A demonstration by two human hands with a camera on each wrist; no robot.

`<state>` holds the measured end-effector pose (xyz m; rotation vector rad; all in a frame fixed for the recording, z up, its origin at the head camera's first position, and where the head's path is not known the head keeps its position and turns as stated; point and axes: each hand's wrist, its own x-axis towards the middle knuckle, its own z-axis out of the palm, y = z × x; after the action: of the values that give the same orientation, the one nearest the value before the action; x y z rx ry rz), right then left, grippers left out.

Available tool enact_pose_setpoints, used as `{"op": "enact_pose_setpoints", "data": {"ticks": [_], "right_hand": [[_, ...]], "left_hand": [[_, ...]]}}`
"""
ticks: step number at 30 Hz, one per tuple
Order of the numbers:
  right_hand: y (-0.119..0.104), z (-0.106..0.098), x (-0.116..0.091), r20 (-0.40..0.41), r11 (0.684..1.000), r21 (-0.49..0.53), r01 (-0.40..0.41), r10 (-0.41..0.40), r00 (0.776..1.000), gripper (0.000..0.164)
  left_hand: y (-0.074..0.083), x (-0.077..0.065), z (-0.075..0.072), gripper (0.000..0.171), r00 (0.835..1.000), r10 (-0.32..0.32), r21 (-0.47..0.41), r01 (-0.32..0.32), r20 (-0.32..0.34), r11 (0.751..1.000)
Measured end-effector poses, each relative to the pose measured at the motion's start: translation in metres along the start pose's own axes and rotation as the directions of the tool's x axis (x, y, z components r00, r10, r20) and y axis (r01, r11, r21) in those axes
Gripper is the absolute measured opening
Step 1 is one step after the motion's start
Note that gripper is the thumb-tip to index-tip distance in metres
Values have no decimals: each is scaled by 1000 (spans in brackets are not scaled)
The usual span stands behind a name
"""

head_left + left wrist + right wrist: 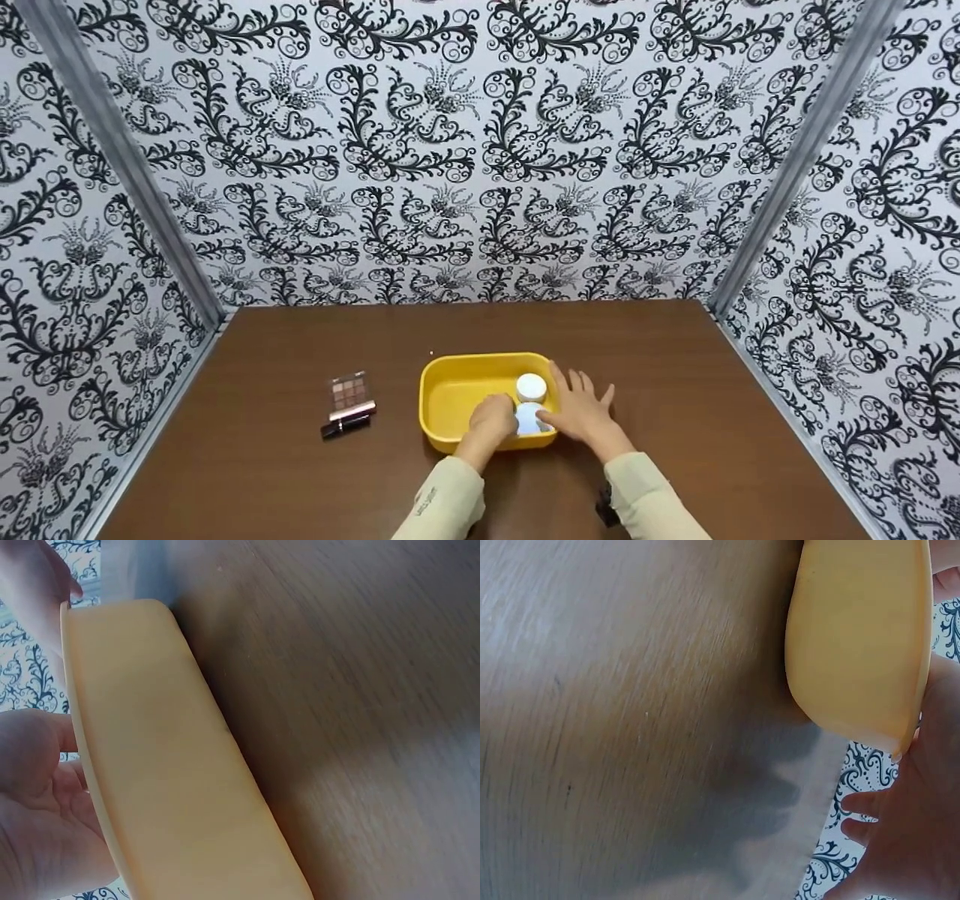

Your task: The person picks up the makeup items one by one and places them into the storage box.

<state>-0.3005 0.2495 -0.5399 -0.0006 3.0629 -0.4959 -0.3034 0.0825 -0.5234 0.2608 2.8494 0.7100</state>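
Note:
A yellow rectangular tub (457, 361) sits on the brown table. In its right part are a round white-lidded container (531, 387) and, nearer the front, a pale blue-white item (529, 420). My left hand (491, 420) reaches over the front rim with curled fingers, right beside the pale item; I cannot tell whether it grips it. My right hand (583, 411) lies over the tub's right rim, fingers spread, thumb at the pale item. From the left wrist view, the tub's outer wall hides the left fingertips (67, 731). Spread right fingers (866, 802) show beyond the rim in the right wrist view.
Left of the tub, an eyeshadow palette (349, 391) with a clear lid lies on the table (247, 450). A dark lipstick-like tube (346, 426) rests just in front of it. Patterned black-and-white panels (450, 150) stand behind and on both sides.

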Motion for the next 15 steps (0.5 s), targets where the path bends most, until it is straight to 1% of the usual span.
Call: {"op": "enact_pose_setpoints", "data": {"ticks": [3,5,8,12,15], "right_hand": [[0,0,-2,2,1000,6,0,0,1000,92],[1,0,-2,0,1000,11,1,-1,1000,92],[1,0,-3,5,1000,16,-6,6,1000,92],[2,0,-2,10,1000,23,-12,12,1000,92],[1,0,-2,16,1000,25,-4,4,1000,92]], "left_hand": [[2,-2,0,8,1000,-2,-4,2,28,1000],[3,-3,-1,9,999,-5,-6,5,34,1000],[2,-5,-4,14,1000,10,-4,-10,23,1000],[-3,-7,-12,26,999,32,-19,-32,11,999],[-8,-10,-20,27,999,38,-41,-38,-9,998]]}}
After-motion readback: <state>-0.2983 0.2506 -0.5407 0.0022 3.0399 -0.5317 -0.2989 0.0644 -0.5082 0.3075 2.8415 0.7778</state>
